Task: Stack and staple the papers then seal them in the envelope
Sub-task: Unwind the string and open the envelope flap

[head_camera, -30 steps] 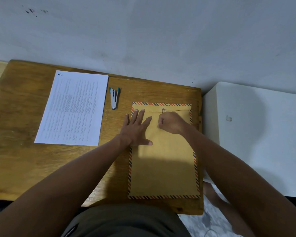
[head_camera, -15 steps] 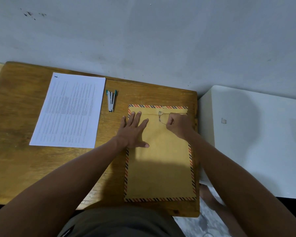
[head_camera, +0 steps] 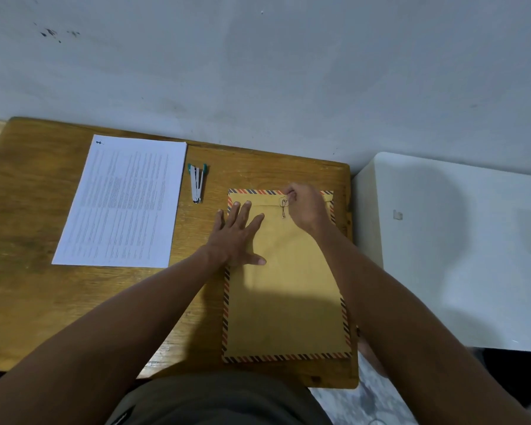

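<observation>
A brown envelope (head_camera: pixel 285 302) with a red-and-blue striped border lies flat on the right half of the wooden desk (head_camera: pixel 31 210). My left hand (head_camera: pixel 235 237) presses flat on its upper left part, fingers spread. My right hand (head_camera: pixel 307 207) is at the flap near the top edge, fingertips pinched on the thin closure string (head_camera: pixel 284 207) that runs around the small button clasp. A white stack of printed papers (head_camera: pixel 120 204) lies on the left of the desk. A small silver stapler (head_camera: pixel 196 182) with green ends lies between the papers and the envelope.
A grey wall rises right behind the desk. A white cabinet top (head_camera: pixel 457 250) adjoins the desk's right edge. My lap (head_camera: pixel 218 400) is at the desk's near edge.
My right hand has moved from just below the clasp, out to the right, then up to the envelope's top edge, drawing the string with it. My left hand stays pressed on the envelope.
</observation>
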